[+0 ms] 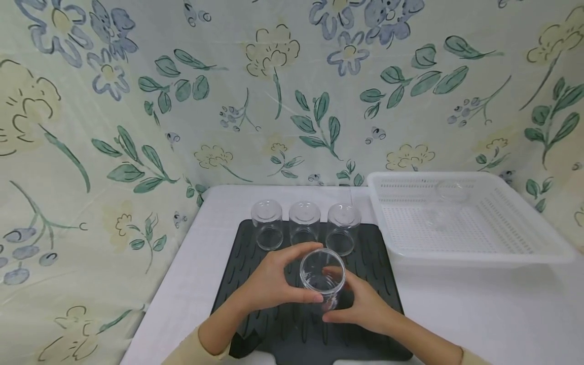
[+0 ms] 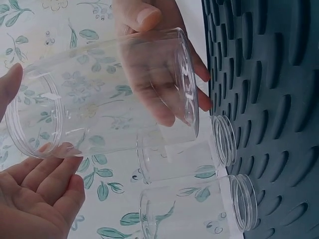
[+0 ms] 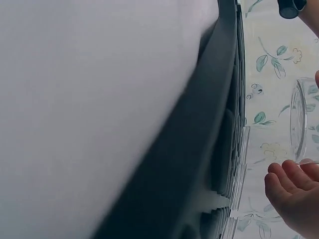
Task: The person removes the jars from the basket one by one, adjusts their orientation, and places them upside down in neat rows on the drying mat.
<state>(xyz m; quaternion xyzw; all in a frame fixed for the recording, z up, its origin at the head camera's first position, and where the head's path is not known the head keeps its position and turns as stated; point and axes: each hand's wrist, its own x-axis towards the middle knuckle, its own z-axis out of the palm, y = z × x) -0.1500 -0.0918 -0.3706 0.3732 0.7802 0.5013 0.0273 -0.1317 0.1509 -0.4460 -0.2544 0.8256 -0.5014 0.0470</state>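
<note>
- Thumb and fingers of the left hand curve round a clear glass jar near its threaded mouth, holding it from the side.
- Thumb and fingers of the right hand spread round the same jar lower down, by its base; its grip looks loose.
- Between the two hands, the jar is held above the black mat, mouth up and leaning slightly.
- Just beyond the hands, three more jars stand in a row on the mat, turned mouth down.
- To the right, a white basket sits on the white table; something clear is inside, too faint to make out.
- From the head, the left hand covers part of the middle jar, and one right finger shows only through the glass.
- From the left wrist, two standing jars appear, one partly behind the held jar; right fingers show through its wall, so exact contact is hard to judge.
- From the right wrist, table and mat edge fill most of the view; the held jar and the fingers are cut off at the border.
</note>
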